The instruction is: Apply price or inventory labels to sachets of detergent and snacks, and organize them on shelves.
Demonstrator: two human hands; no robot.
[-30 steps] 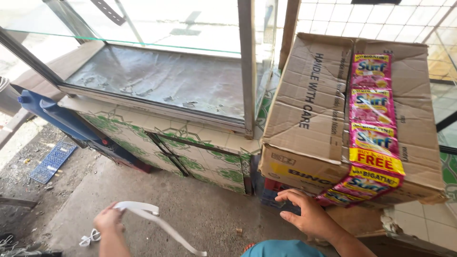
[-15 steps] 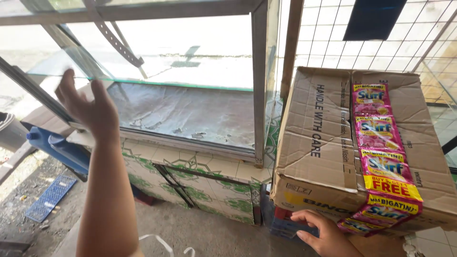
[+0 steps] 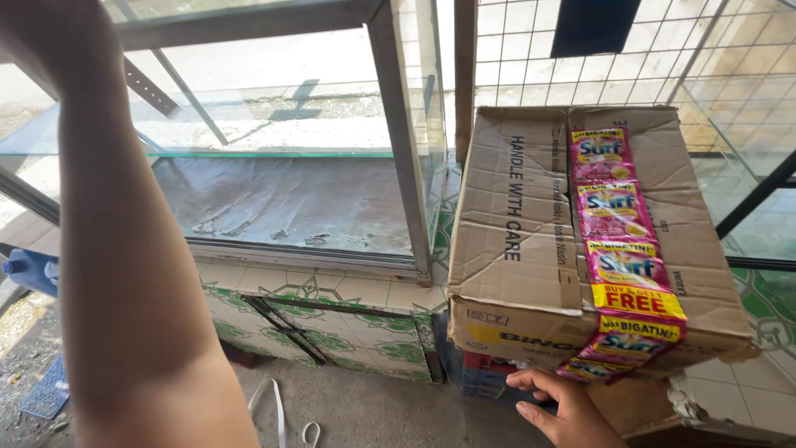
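Cardboard box, one only, brown and creased, sits beside the glass display case on a dark crate; one strip of pink sachets, some five visible, runs along its top and down its front edge. Right hand lies below that edge, fingers loosely spread, touching the crate, gripping nothing; left hand is raised past the top border, so its state cannot be told; a white strap lies on the floor

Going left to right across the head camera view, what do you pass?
Blue plastic jug at the edge → raised left forearm → glass display case with metal frame → brown cardboard box → strip of pink sachets draped over it.
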